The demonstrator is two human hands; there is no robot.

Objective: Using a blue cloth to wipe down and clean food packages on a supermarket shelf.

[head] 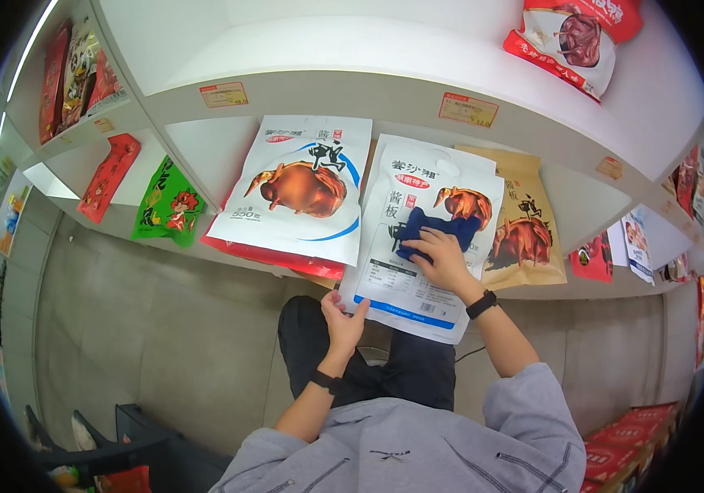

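Note:
My right hand (441, 259) lies on a bunched dark blue cloth (438, 229), pressing it against the printed face of a white food pouch (382, 246) with a roast duck picture. At the pouch's lower left corner, my left hand (345, 317) grips the edge between thumb and fingers. The pouch is tilted, its lower end reaching out past the shelf edge over my lap. Directly left lies another white duck pouch (302, 191), on top of a red package (284, 257). A tan duck pouch (524, 228) is partly covered by the held pouch on the right.
The upper shelf's front edge (339, 92) bears price tags; a red and white duck package (580, 43) sits above right. Red (110, 179) and green (170, 203) packages hang over the shelf edge at left. Red boxes (623, 444) stand lower right, a dark cart-like frame (154, 444) lower left.

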